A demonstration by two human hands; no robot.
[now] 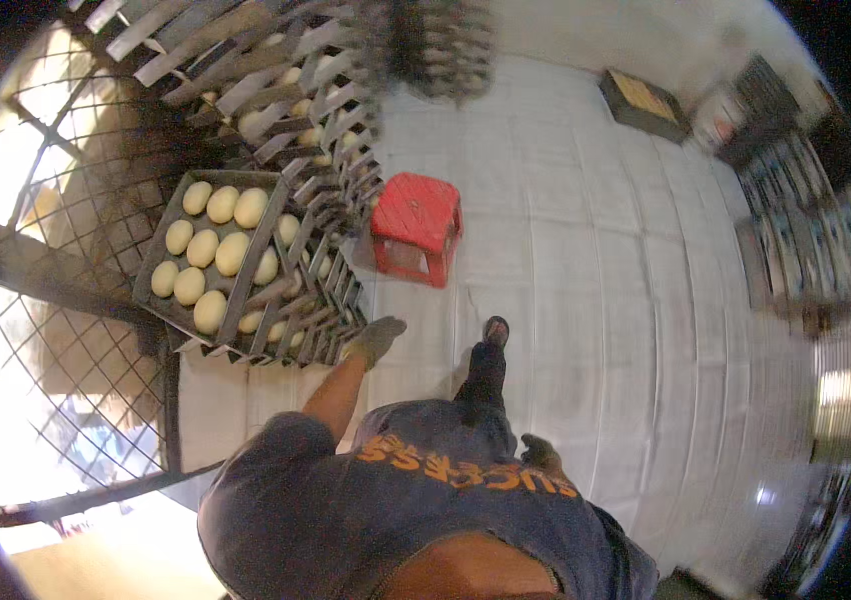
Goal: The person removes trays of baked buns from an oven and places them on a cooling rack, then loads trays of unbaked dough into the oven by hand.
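Observation:
My left hand [376, 341], in a grey glove, is stretched out beside the tall stack of dark trays [331, 345]. Its fingers look extended, with nothing in them. On top at the left, a dark tray [159, 240] bears rows of pale cream eggs [203, 248]. More eggs show between the slatted tray edges below. Low by my body is my right hand [543, 456], also gloved; it is small and blurred here, so its finger pose is unclear and no held thing shows.
A red plastic stool [416, 228] stands on the pale sheeted floor [586, 290] ahead. Wire mesh [76, 370] lines the left side. At the far right are a dark box [644, 104] and stacked trays [796, 220]. My foot [496, 330] is right of the stool's front.

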